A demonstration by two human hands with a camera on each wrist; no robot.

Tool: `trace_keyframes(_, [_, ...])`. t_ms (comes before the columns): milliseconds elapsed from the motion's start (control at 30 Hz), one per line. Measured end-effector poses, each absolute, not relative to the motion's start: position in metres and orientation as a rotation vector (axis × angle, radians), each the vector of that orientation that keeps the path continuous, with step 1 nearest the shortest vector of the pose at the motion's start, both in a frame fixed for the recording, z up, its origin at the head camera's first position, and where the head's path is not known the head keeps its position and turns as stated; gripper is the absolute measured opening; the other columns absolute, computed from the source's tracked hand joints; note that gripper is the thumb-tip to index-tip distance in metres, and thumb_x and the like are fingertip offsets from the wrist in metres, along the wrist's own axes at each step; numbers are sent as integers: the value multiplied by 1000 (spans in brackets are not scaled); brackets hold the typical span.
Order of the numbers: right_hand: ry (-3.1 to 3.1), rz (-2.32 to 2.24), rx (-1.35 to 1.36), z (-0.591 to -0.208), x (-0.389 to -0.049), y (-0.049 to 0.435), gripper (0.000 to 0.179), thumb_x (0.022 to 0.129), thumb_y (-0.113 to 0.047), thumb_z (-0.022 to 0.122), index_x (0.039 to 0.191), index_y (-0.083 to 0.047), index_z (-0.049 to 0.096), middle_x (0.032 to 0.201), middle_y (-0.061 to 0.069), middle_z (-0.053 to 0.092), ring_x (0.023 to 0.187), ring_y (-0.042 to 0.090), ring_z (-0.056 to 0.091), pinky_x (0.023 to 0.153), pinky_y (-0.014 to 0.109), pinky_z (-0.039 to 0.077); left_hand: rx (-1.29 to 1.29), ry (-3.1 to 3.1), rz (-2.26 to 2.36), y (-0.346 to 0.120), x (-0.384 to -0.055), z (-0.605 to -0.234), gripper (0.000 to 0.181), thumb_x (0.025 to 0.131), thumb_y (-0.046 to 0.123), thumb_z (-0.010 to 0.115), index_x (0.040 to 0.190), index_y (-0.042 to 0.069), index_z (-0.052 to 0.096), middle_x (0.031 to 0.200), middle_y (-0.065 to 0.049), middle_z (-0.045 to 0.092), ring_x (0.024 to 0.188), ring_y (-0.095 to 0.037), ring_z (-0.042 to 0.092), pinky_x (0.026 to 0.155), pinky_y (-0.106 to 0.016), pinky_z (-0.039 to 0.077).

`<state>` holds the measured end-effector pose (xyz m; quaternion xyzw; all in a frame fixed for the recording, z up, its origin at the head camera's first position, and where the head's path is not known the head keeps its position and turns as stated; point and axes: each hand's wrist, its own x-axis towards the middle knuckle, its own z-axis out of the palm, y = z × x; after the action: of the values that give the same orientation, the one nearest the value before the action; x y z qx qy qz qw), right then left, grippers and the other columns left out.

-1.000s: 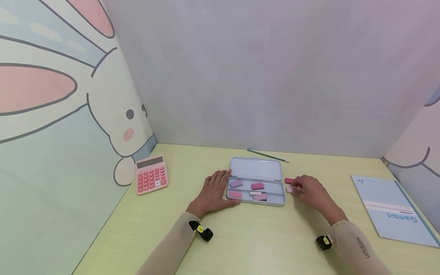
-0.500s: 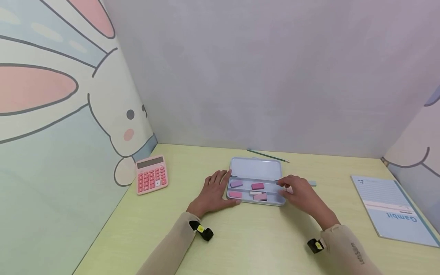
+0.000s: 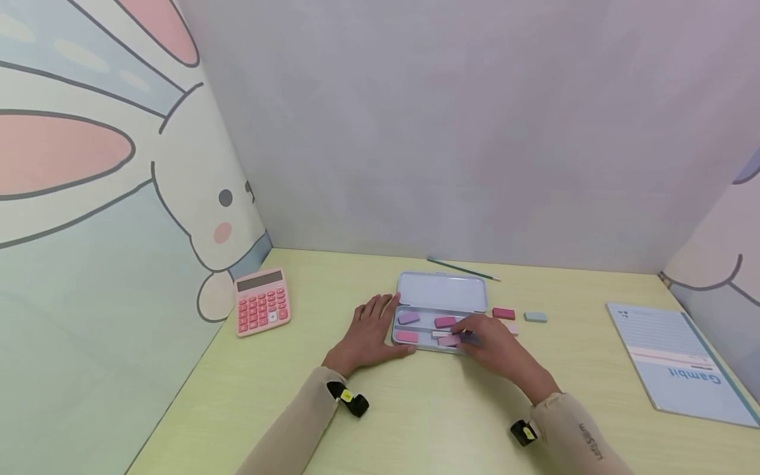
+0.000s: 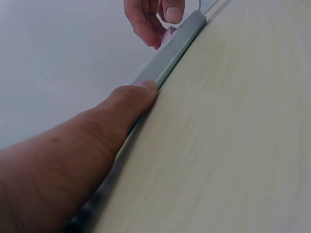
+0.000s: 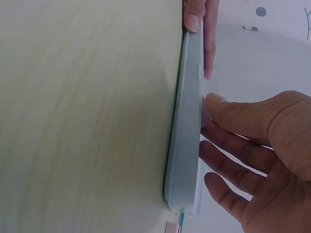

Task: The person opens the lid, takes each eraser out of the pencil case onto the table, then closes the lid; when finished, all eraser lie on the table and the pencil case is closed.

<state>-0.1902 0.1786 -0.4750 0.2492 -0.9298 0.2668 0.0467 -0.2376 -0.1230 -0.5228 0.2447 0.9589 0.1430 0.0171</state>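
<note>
An open pale blue pencil case (image 3: pixel 442 290) lies on the table, its lid tipped back. In its divided tray are a purple eraser (image 3: pixel 408 318), a magenta eraser (image 3: pixel 444 322), a pink eraser (image 3: pixel 406 336), a white eraser (image 3: pixel 441 334) and a light pink eraser (image 3: pixel 448 341). My left hand (image 3: pixel 368 333) rests spread along the case's left side, its thumb against the front edge. My right hand (image 3: pixel 495 346) reaches over the case's right part. In the right wrist view, its thumb and forefinger pinch the light pink eraser (image 5: pixel 206 114).
Right of the case lie a dark pink eraser (image 3: pixel 504 313), a pale pink eraser (image 3: pixel 512 328) and a blue-grey eraser (image 3: pixel 536 317). A pencil (image 3: pixel 463 268) lies behind the lid. A pink calculator (image 3: pixel 262 302) is at far left, a notebook (image 3: pixel 683 366) at far right.
My right hand has moved left from the erasers beside the case to the light pink eraser inside, uncovering the ones on the table. My left hand has stayed put.
</note>
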Motion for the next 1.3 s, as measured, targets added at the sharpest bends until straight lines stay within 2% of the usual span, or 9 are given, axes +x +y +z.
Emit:
trace_keyframes(500, [-2869,777,710,-473,-192,171,17,90,0,83,105,-9,82,102,1,80,97,17,70,94,48,61,773,2997,456,-123,-238,-524,117,89,84,60,175,21,12,176,-7,28,166,-35,20,130,-60,25])
trace_keyframes(767, [-2883,844,645,-471,-190,175,20,89,3,82,106,-9,82,104,2,80,96,18,70,93,47,63,773,2992,440,-123,-239,-524,117,89,85,59,175,22,10,176,-6,27,167,-34,20,131,-60,25])
trace_keyframes(1033, [-2783,889,596,-467,-187,200,28,88,12,77,106,-9,82,105,3,80,96,20,72,90,48,63,778,2992,436,-123,-238,-523,118,90,85,59,175,19,10,176,-7,27,167,-34,20,130,-60,25])
trace_keyframes(1300, [-2668,869,453,-471,-183,241,30,86,9,82,112,-6,82,110,9,83,92,27,76,81,39,63,781,2988,442,-122,-237,-522,118,90,85,59,175,20,11,176,-7,27,167,-35,20,130,-60,25])
